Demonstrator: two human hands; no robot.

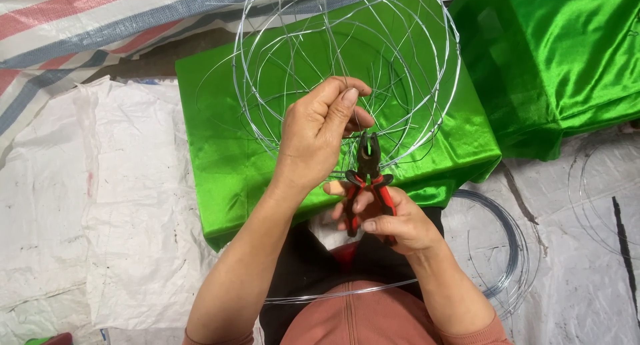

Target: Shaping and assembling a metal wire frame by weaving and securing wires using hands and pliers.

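Pliers (369, 178) with red-and-black handles sit in the right hand (393, 218), its grip closed around the handles, nose pointing to twelve o'clock at a wire frame (347, 72). Left hand (320, 132) pinches a thin strand of that frame between thumb and fingers, over folded green satin (227, 152). Coiled wire (500, 252) lies at four o'clock on white sacking (100, 198).

The floor (167, 58) is covered with white woven sacks (80, 205). A sheet with red, blue and white stripes (73, 25) lies at the top left. Shiny green cloth (227, 152) sits in the middle, and more green cloth (553, 58) is piled at the right. The light is soft and even.
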